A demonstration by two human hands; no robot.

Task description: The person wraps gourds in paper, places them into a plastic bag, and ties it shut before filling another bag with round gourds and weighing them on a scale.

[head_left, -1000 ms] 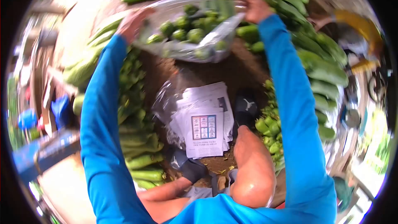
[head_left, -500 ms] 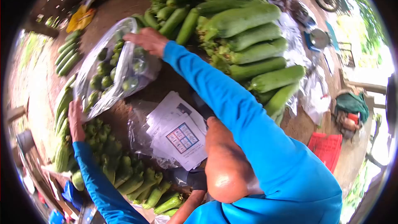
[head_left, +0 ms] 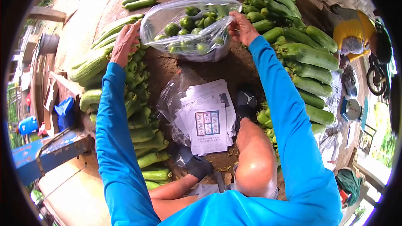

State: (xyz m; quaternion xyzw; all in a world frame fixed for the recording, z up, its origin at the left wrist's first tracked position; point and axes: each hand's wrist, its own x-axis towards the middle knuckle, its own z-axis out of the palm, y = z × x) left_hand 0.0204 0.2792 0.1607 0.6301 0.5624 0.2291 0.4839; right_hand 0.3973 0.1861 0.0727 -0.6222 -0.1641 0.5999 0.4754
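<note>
A clear plastic bag [head_left: 197,55] stands wide-mouthed on the ground ahead of me, with several round green vegetables [head_left: 186,23] inside. My right hand [head_left: 243,28] pinches its right rim between curled fingers. At the left rim is my left hand [head_left: 125,44], its fingers bent in at the edge of the plastic; its fingertips are partly hidden. Below that hand, long green gourds [head_left: 93,63] lie in a row. Printed sheets of paper [head_left: 209,140] are stacked on the ground between the bag and my legs, over another crumpled clear plastic bag [head_left: 167,100].
A large pile of long green gourds [head_left: 312,56] lines the right side. More leafy-looking green vegetables [head_left: 146,136] run down the left. A small weighing scale [head_left: 351,109] sits far right, near a person in yellow [head_left: 356,33]. A blue beam [head_left: 46,155] juts in at left.
My view has turned, so the bag now sits straight ahead. The bag's mouth is spread wider, with my hands at its opposite sides.
</note>
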